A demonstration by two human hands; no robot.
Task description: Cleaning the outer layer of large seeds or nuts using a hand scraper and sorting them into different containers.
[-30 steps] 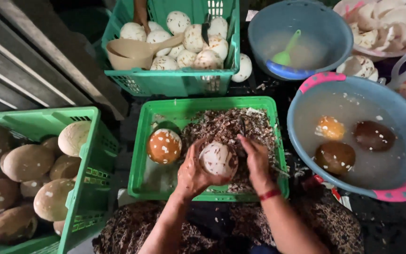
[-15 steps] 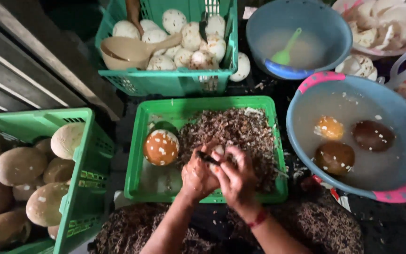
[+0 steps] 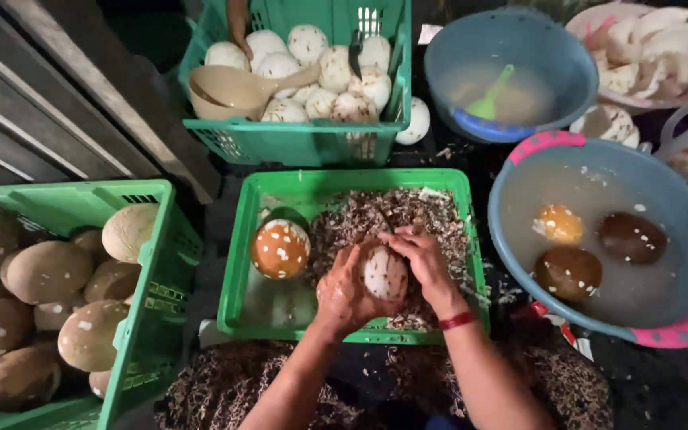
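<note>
Both hands over the middle green crate (image 3: 471, 239), low in the frame, closed round one pale, half-peeled round fruit (image 3: 385, 272). Left hand (image 3: 345, 293) cupped under and beside it, fingers curled tight against its side; right hand (image 3: 426, 261) laid over the top and right, fingers pressed onto the shell, red band (image 3: 457, 321) at the wrist. Fruit held just above a heap of brown peelings (image 3: 376, 219) filling the crate's right half. Just left of the hands, inside the same crate, an orange fruit (image 3: 280, 249) with white flecks, apart from the left hand. Far left, a second green crate (image 3: 149, 263) loaded with brown unpeeled fruits (image 3: 45, 271). At top, a third green crate (image 3: 296, 139) full of white peeled fruits (image 3: 336, 72), with a tan scoop (image 3: 236, 86) lying across them and another person's arm (image 3: 238, 24) reaching in from above. Right of the hands, a blue basin (image 3: 519, 263) with pink rim patches, holding cloudy water and three floating fruits, one orange (image 3: 560, 224) and two dark brown (image 3: 599, 255). Above it, a smaller blue bowl (image 3: 455, 48) with a green spoon (image 3: 491, 99) in murky water. Top right corner, a pink-rimmed dish (image 3: 591, 20) of white pieces. No labels or signs readable anywhere. Patterned brown cloth (image 3: 216, 390) across the lap at the bottom.
</note>
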